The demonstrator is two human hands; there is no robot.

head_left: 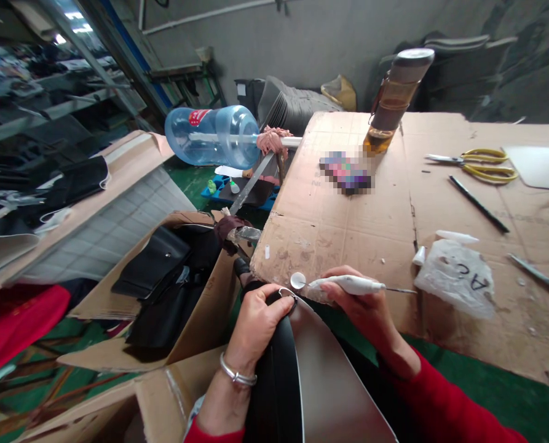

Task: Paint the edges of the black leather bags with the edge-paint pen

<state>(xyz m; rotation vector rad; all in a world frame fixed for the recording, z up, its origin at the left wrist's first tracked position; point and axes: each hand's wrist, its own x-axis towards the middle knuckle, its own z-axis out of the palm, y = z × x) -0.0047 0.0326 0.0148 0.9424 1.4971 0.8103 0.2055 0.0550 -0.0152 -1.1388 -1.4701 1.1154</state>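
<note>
My left hand (261, 320), with a silver bangle at its wrist, pinches the top end of a black leather piece (276, 381) with a pale grey, smooth inner side. The piece hangs down toward my lap along the table's front edge. My right hand (357, 301) grips a white-handled tool (355, 284) with a thin metal rod out of its back end. A fine tip points left from it, close to a small round white cap (297, 281) at the table corner. Whether the tip touches the cap or the leather, I cannot tell.
On the cardboard-covered table (348, 227) are yellow-handled scissors (479, 165), a black pen (479, 204), a plastic bag (458, 277), a drink bottle (396, 101) and a blurred phone (345, 172). Left stands a carton of black leather pieces (163, 264); a large water jug (214, 136) lies behind.
</note>
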